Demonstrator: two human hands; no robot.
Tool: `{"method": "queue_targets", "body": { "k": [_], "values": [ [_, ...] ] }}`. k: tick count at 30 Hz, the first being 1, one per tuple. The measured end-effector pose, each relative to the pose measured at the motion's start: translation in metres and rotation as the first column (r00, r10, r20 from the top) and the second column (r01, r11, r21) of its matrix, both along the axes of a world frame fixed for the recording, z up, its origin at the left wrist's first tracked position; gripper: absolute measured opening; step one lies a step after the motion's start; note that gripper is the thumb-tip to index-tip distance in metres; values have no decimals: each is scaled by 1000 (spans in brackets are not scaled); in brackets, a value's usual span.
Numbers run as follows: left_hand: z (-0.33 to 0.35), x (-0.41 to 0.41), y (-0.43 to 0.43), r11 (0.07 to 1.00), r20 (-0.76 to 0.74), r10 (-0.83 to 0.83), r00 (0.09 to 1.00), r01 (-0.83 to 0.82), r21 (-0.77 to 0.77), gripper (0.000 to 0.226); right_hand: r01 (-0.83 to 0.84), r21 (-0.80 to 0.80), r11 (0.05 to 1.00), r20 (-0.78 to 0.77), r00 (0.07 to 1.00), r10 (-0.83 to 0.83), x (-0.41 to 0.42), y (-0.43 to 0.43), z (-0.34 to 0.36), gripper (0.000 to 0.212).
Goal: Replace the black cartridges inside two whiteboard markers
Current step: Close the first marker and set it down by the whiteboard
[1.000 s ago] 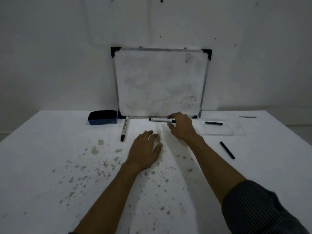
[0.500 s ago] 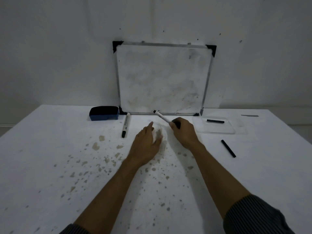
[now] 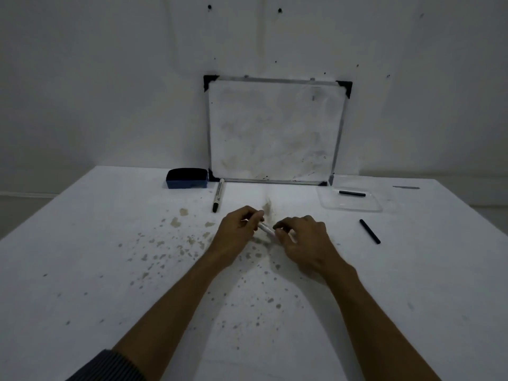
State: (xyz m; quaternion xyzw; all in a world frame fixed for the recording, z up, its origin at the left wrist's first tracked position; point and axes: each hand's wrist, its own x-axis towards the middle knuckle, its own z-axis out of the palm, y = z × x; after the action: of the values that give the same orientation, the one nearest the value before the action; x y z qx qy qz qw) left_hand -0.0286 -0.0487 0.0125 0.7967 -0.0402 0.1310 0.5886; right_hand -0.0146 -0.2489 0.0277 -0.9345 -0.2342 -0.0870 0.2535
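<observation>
Marker (image 3: 266, 230) now brought nearer, off tabletop (image 3: 82, 257), left hand (image 3: 238, 232) and right hand (image 3: 305, 240) both pinching it, axis running far-left to near-right.

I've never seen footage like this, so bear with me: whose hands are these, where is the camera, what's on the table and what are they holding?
There is no machine here. A person wears a camera on the head, looking forward and down, so you see their own two arms. The left hand and right hand together grip one whiteboard marker above a stained white table. A second marker lies near a blue eraser. A small whiteboard leans against the wall. On the right, one black cartridge lies loose, and another sits in a clear tray.
</observation>
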Motion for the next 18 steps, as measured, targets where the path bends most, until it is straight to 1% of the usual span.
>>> {"method": "queue_targets", "body": {
  "k": [1,3,5,7,8,10,12,13,16,18],
  "values": [
    [-1,-4,-4,1000,-2,14,1000,-14,-2,28,-28,-41,999,53,998,30,-3,4,-2,34],
    [-2,-9,-10,999,-1,45,999,-45,-16,29,-84,-1,996,74,994,84,-6,13,-8,37],
    [-3,-10,-11,998,-4,55,998,-56,-30,32,-108,35,994,89,991,104,-7,18,-15,30],
    [-4,-9,-5,999,7,-14,1000,15,-33,36,-116,28,993,99,989,113,-5,18,-17,25],
    [-5,-9,-2,998,27,-59,998,59,-1,35,-113,31,993,93,990,109,-3,16,-16,24],
    [-8,-9,4,982,77,-124,989,111,152,27,-122,54,991,61,991,119,1,10,-12,26],
    [-9,-7,4,944,111,-162,981,121,308,21,-173,123,977,-14,984,176,4,3,-6,27],
    [-9,-6,3,928,128,-177,976,121,353,21,-202,174,964,-56,975,214,4,0,-3,29],
    [-12,-5,-3,894,198,-202,959,98,437,23,-249,272,929,-134,947,293,4,-7,2,36],
    [-12,-5,-4,889,219,-194,956,77,452,27,-258,331,908,-191,923,333,5,-6,3,37]
  ]
}}
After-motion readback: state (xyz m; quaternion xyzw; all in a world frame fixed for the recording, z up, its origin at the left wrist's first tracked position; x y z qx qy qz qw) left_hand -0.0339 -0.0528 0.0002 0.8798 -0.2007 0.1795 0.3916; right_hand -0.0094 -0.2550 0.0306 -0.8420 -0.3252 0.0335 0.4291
